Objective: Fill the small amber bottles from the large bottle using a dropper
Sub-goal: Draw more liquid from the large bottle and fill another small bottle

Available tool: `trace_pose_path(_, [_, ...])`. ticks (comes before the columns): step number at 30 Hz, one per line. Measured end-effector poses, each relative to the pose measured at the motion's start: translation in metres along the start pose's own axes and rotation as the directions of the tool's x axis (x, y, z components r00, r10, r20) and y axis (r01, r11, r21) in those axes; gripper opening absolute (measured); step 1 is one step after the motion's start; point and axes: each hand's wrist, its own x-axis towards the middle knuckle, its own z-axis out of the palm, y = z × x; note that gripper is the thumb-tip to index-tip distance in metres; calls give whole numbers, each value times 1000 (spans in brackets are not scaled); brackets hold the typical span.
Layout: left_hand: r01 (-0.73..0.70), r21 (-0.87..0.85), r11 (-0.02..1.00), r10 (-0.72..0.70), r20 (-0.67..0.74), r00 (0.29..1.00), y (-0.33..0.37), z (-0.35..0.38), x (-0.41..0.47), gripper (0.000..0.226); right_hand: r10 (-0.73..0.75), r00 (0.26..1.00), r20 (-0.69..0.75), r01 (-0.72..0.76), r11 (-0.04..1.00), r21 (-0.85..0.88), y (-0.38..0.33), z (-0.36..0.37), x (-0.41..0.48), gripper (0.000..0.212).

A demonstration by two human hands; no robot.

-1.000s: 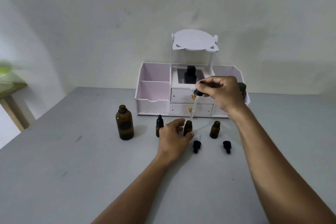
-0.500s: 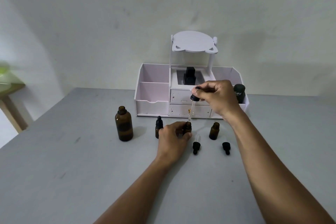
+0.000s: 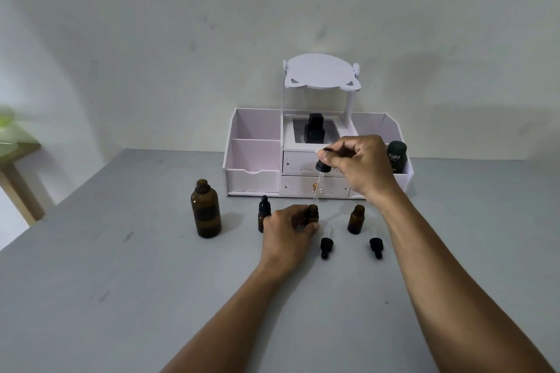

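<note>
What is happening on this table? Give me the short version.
A person is filling small amber glass bottles by dropper. The left hand steadies the open middle small amber bottle on the grey table. The right hand pinches a black-capped glass dropper, its tip just over that bottle's mouth. The large amber glass bottle stands uncapped to the left. Another small bottle stands open, and one is capped. Two loose black dropper caps lie in front.

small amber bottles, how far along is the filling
Looks done: the capped small bottle. In hand: right hand holds the dropper over the middle bottle, steadied by the left hand. Left: the open right bottle, then both loose caps.
</note>
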Motion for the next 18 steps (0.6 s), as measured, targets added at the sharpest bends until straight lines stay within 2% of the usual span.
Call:
trace_pose_path(9, [21,3,1000,-21,-1,1000,3,-2,-1,28,11,1000,19,-11,1000,-3,-4,-1,-1,9])
trace_pose_path(14, [66,41,997,-67,44,997,2,-8,-7,62,-22,1000,-19,23,998,63,-17,-10,-2,7])
trace_pose_path(18, [-18,98,995,17,11,1000,11,-33,-21,60,-41,994,-105,60,983,176,-37,-14,-3,6])
